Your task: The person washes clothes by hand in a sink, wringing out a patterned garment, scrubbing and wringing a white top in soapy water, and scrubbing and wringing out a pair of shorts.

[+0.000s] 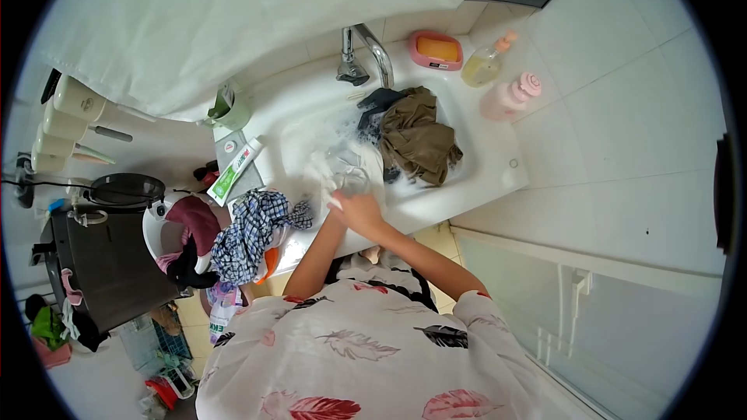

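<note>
A soapy white cloth (372, 165) lies wet at the near side of the white sink (486, 167). Closed around its near edge is my right hand (361, 213), which crosses over the other. My left hand (337, 210) also grips the cloth, its fingers partly hidden behind the right. Just beyond and to the right, a bunched olive-brown garment (420, 136) sits in the basin, with a dark garment (375, 106) partly under it. Suds float around both.
A chrome faucet (381, 58) stands at the back. Right of it are a soap dish (436, 50), a pump bottle (484, 66) and a pink bottle (510, 97). Leftward lie a toothpaste tube (235, 171), a green cup (231, 111) and a checked cloth (253, 233) near the rim.
</note>
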Demonstrator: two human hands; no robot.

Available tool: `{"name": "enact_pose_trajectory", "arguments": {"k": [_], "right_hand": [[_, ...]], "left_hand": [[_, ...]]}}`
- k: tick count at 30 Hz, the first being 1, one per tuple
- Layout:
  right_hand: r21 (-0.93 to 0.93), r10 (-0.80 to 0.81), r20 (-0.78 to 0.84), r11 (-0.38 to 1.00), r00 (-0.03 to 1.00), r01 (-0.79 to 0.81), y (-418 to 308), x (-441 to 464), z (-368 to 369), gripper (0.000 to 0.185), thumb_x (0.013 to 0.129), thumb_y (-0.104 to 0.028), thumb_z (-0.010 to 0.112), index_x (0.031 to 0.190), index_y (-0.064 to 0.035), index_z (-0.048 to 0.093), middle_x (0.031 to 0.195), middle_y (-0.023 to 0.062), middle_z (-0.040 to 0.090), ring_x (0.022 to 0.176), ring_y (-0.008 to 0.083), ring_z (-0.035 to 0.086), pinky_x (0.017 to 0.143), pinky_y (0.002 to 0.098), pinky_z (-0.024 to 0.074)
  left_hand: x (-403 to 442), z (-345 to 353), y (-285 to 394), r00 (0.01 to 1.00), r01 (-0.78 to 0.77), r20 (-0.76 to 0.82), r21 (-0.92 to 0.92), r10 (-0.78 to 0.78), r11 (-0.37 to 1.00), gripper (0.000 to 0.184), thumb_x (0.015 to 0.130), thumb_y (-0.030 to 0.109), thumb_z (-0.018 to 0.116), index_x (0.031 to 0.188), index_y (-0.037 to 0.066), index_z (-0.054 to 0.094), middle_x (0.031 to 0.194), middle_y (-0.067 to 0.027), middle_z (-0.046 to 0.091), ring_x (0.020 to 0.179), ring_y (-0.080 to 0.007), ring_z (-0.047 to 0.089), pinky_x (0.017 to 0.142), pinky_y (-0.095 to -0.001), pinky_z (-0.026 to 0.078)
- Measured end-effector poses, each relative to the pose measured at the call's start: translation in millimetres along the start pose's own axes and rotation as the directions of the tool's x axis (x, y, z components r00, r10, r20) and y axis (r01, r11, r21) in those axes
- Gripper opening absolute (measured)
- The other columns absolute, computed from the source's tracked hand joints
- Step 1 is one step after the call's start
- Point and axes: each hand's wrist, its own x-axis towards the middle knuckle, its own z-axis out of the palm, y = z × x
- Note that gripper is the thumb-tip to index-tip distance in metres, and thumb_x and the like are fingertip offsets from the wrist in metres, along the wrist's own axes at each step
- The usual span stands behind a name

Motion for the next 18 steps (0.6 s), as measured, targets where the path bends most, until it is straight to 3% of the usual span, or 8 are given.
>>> {"name": "enact_pose_trajectory", "arguments": {"k": [2,4,8,9,10,13,16,18], "right_hand": [[-0.039,-0.066,-0.033,0.997,0.997,0.065,1.6,0.2,8.7,0.028,0.077,-0.035,0.051,0.092,-0.0120,0.055,0.058,0.0114,0.057,0.049,0.0264,0.056,0.044,0.0380,0.0433],[-0.127,-0.149,-0.289,0.985,0.946,0.116,14.7,7.7,25.2,0.026,0.076,-0.034,0.052,0.090,-0.0118,0.054,0.059,0.0095,0.057,0.047,0.0243,0.056,0.043,0.0365,0.0431],[-0.282,-0.133,-0.284,0.958,0.950,0.050,79.3,42.8,44.0,0.028,0.077,-0.035,0.050,0.091,-0.0109,0.053,0.056,0.0064,0.056,0.046,0.0228,0.055,0.040,0.0353,0.0423],[-0.298,0.025,-0.168,0.952,0.986,-0.075,81.0,50.9,29.7,0.028,0.077,-0.038,0.050,0.076,-0.0094,0.054,0.055,0.0083,0.057,0.048,0.0244,0.056,0.042,0.0340,0.0429],[-0.232,-0.019,-0.168,0.972,0.986,-0.021,93.1,58.4,22.0,0.029,0.077,-0.038,0.050,0.073,-0.0101,0.055,0.052,0.0080,0.056,0.047,0.0255,0.056,0.042,0.0354,0.0427],[-0.282,-0.095,-0.145,0.958,0.985,0.051,96.5,67.0,9.7,0.031,0.076,-0.039,0.051,0.070,-0.0091,0.055,0.055,0.0094,0.057,0.048,0.0265,0.056,0.042,0.0359,0.0428],[-0.241,0.063,-0.056,0.968,0.996,-0.075,85.6,54.2,5.4,0.032,0.075,-0.039,0.052,0.082,-0.0079,0.056,0.066,0.0130,0.059,0.057,0.0274,0.058,0.048,0.0373,0.0443],[-0.121,-0.122,-0.059,0.986,0.991,0.115,76.9,32.5,7.3,0.038,0.074,-0.039,0.053,0.097,-0.0090,0.053,0.079,0.0171,0.058,0.071,0.0285,0.057,0.056,0.0388,0.0454]], "left_hand": [[-13.6,14.5,4.5,1.000,0.002,-0.030,0.014,-0.002,1.000,0.043,0.089,0.036,0.025,0.119,0.007,0.038,0.117,-0.0092,0.045,0.108,-0.0231,0.044,0.091,-0.0348,0.036],[-29.2,27.9,9.6,0.997,0.003,-0.077,0.031,-0.001,1.000,0.043,0.089,0.036,0.025,0.118,0.007,0.039,0.116,-0.0090,0.046,0.106,-0.0231,0.045,0.090,-0.0347,0.037],[-36.1,34.7,9.9,0.981,-0.006,-0.194,0.047,0.015,0.999,0.042,0.089,0.036,0.026,0.117,0.007,0.041,0.114,-0.0087,0.048,0.105,-0.0232,0.047,0.089,-0.0346,0.038],[-19.1,18.0,6.9,0.999,-0.021,-0.029,0.004,0.021,1.000,0.042,0.089,0.036,0.027,0.116,0.008,0.042,0.113,-0.0080,0.049,0.103,-0.0230,0.048,0.088,-0.0348,0.039],[-8.0,5.8,6.9,0.990,-0.032,0.138,-0.036,0.036,0.999,0.041,0.089,0.036,0.027,0.114,0.008,0.044,0.111,-0.0074,0.051,0.101,-0.0228,0.049,0.087,-0.0349,0.040],[-14.7,6.7,16.4,0.997,-0.072,0.039,0.072,0.069,0.995,0.040,0.088,0.032,0.027,0.114,0.006,0.044,0.110,-0.0095,0.051,0.101,-0.0224,0.049,0.086,-0.0350,0.041],[-41.1,20.7,25.3,0.991,-0.103,-0.077,0.124,0.113,0.987,0.040,0.084,0.027,0.034,0.114,0.002,0.040,0.110,-0.0135,0.049,0.100,-0.0228,0.049,0.084,-0.0341,0.041],[-41.1,16.5,23.5,0.835,-0.381,-0.139,0.550,0.532,0.743,0.043,0.078,0.022,0.046,0.113,-0.001,0.037,0.101,-0.0135,0.050,0.089,-0.0240,0.052,0.080,-0.0363,0.041]]}}
